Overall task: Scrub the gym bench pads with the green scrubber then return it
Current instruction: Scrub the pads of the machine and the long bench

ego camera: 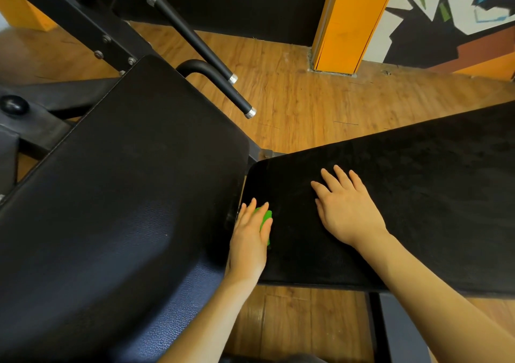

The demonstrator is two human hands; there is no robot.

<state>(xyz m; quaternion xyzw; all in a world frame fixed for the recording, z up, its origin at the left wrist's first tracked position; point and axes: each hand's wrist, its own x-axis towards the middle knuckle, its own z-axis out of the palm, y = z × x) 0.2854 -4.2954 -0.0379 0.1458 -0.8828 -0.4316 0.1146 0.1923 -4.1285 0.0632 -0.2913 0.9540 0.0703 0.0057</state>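
Observation:
Two black bench pads meet in the middle of the view: a large pad (117, 195) on the left and a flatter, matte pad (418, 209) stretching right. My left hand (249, 240) lies over the green scrubber (264, 217) at the left end of the right pad, fingers stretched across it and pressing it down; only a green edge shows beside the fingers. My right hand (347, 209) rests flat on the same pad, fingers spread, holding nothing.
Two black handle bars with silver caps (200, 48) rise behind the left pad, beside the machine's black frame (92, 28). Wooden floor (306, 98) lies beyond and below the pads. An orange pillar (351, 20) and a painted wall stand at the back right.

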